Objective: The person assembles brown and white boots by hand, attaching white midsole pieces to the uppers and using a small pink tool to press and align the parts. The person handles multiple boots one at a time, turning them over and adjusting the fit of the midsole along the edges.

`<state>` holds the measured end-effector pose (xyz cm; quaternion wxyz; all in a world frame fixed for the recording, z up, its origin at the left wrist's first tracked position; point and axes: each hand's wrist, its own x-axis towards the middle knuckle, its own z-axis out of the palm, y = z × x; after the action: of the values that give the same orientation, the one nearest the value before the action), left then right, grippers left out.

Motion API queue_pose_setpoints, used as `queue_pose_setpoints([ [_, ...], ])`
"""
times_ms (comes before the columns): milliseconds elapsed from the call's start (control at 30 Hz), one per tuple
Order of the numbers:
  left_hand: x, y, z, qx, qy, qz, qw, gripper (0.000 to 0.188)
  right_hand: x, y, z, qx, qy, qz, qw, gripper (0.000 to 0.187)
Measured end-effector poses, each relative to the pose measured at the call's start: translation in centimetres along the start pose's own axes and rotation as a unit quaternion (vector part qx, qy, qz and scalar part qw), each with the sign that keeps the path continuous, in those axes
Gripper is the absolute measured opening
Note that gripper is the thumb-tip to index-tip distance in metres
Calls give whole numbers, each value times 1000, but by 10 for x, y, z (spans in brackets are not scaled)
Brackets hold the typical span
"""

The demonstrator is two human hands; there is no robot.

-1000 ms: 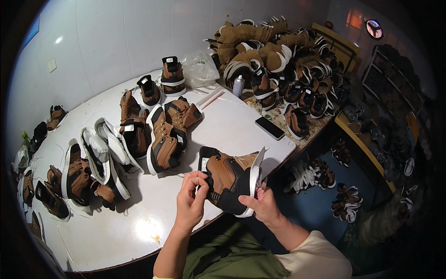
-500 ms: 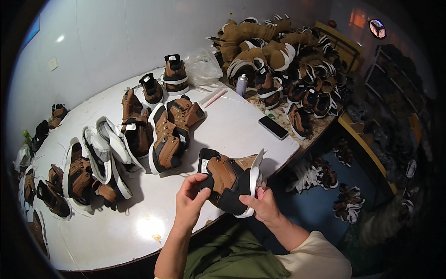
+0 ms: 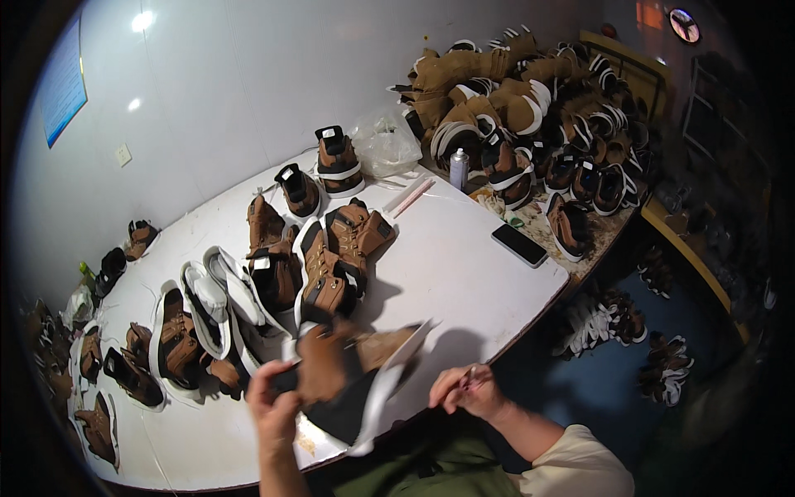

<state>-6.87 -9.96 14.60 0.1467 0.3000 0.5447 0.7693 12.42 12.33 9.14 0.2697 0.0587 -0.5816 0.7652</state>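
My left hand [image 3: 275, 407] grips a brown and black high-top shoe [image 3: 325, 364] by its black collar, above the table's front edge. The shoe is tilted and smeared by motion, its white sole [image 3: 387, 385] turned to the right. Apart from the shoe, my right hand [image 3: 470, 391] hovers past the table edge. Its fingers are curled in, and a small pinkish bit shows among them that I cannot make out. Beyond the held shoe, a brown shoe [image 3: 325, 277] lies on the white table [image 3: 464, 273], beside another brown shoe [image 3: 356, 236].
White shoe pieces [image 3: 207, 306] and several brown shoes stand at the left. A phone [image 3: 519, 246] lies near the right edge. A spray can [image 3: 459, 169], a plastic bag [image 3: 385, 147] and a heap of brown uppers [image 3: 489, 83] are behind. More shoes [image 3: 665, 364] sit on the floor.
My right hand has let go of the shoe and come away from it. My left hand has carried the shoe left and lower. The view has shifted slightly.
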Motion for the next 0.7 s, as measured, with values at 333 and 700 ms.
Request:
queue_pose_setpoints([
  [333, -70, 83, -67, 281, 26, 138, 949, 35, 124, 104, -157, -577, 161, 127, 790, 27],
  [700, -104, 3, -37, 297, 225, -9, 928, 37, 307, 191, -244, -661, 111, -38, 741, 24],
])
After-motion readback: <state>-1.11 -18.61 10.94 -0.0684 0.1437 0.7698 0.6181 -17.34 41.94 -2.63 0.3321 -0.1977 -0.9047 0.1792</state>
